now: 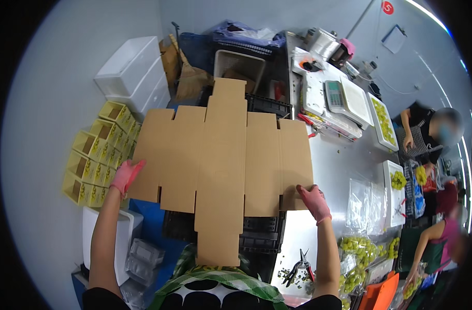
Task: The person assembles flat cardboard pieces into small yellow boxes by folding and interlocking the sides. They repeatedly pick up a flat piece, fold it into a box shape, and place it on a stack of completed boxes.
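A large flat brown cardboard box blank (220,155), cut and creased with slots along its flaps, is spread out in front of me. My left hand (126,175), in a pink glove, grips its left edge. At the lower right corner, my right hand (314,201), also pink-gloved, pinches the cardboard with the thumb on top. Beneath the blank, black plastic crates (262,232) show partly. Pruning shears (300,268) with red and black handles lie on the metal table just below my right hand, among small green trimmings.
Yellow printed boxes (88,165) stack at left beside white foam boxes (126,67). On the metal table (329,170) are a weighing scale (339,95), clear plastic bags (365,204) and green grapes (360,253). Two people (427,129) (437,243) work along its far right side. A broom (187,72) leans behind.
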{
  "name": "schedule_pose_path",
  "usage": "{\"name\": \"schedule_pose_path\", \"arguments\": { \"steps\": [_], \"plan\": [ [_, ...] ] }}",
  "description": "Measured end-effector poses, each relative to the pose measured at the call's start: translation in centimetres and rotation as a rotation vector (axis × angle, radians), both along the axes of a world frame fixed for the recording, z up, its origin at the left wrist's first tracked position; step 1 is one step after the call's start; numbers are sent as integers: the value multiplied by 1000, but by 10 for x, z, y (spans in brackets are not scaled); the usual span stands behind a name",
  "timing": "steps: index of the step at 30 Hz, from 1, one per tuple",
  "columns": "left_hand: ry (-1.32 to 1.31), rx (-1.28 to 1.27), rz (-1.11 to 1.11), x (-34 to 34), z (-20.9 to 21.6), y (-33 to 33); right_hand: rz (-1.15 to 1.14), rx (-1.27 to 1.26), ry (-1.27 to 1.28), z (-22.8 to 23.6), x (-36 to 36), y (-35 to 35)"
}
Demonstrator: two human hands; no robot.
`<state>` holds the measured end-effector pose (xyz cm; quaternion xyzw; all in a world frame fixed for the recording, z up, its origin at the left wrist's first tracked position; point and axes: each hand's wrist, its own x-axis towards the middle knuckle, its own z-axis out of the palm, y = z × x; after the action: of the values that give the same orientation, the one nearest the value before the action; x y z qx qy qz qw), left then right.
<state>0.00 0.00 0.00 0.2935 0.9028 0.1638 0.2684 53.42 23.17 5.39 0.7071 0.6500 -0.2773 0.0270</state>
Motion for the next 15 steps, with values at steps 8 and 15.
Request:
{"name": "schedule_pose_path", "arguments": {
  "steps": [8, 15],
  "plan": [
    [766, 432, -370, 91, 36, 11, 205, 402, -65, 43, -39, -23],
    [311, 276, -387, 194, -6, 63, 750, 685, 14, -47, -119, -65]
  ]
}}
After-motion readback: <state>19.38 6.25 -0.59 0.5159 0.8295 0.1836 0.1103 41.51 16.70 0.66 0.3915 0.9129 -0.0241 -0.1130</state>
